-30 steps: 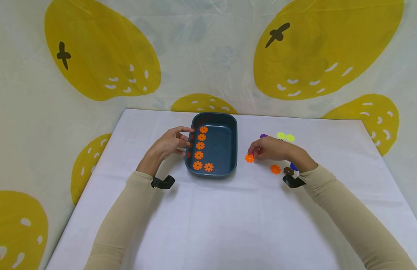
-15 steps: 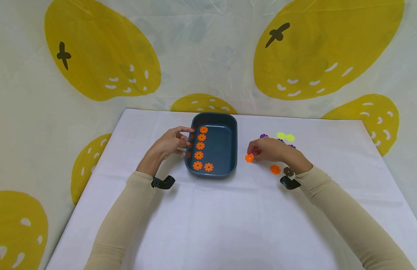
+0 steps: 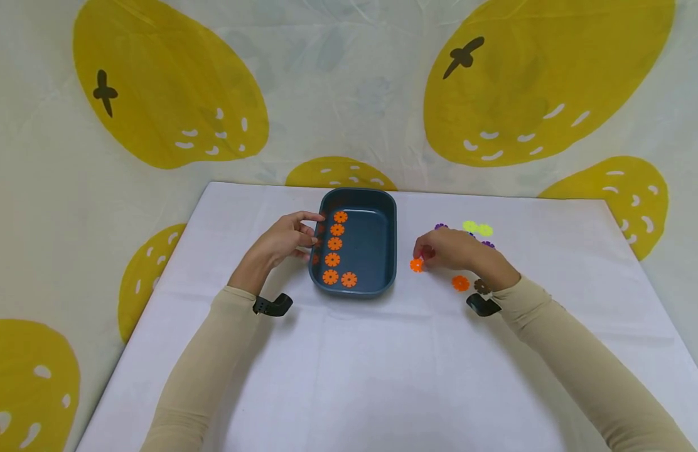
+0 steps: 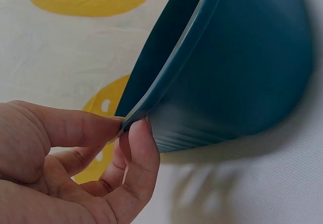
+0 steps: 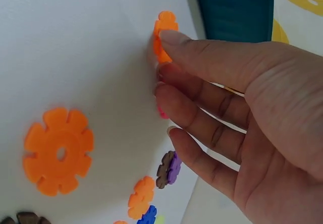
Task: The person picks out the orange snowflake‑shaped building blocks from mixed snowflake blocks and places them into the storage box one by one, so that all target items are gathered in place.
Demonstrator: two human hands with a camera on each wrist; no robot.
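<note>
My left hand [image 3: 284,240] pinches the left rim of a dark blue rectangular tray [image 3: 363,292] between thumb and fingers, as the left wrist view confirms. Inside the tray, several orange notched plastic discs, like snowflake building pieces, form a column along the left side, with one more orange disc [image 3: 349,279] beside the nearest. To the tray's right, my right hand [image 3: 447,248] pinches another orange snowflake disc [image 5: 166,20] at table level. Its thumb lies over the disc. A pink piece [image 5: 162,112] shows partly behind those fingers.
A loose orange disc [image 3: 460,284] and a brown disc [image 3: 482,286] lie near my right wrist. Yellow discs [image 3: 477,228] and purple discs [image 3: 441,226] lie beyond that hand, partly covered. White cloth [image 3: 349,376] covers the table, which ends at a patterned backdrop.
My right wrist and forearm have shifted slightly left, hiding blue and white pieces seen earlier and uncovering a purple one. The pinched disc has barely moved. My left hand and the tray stay put.
</note>
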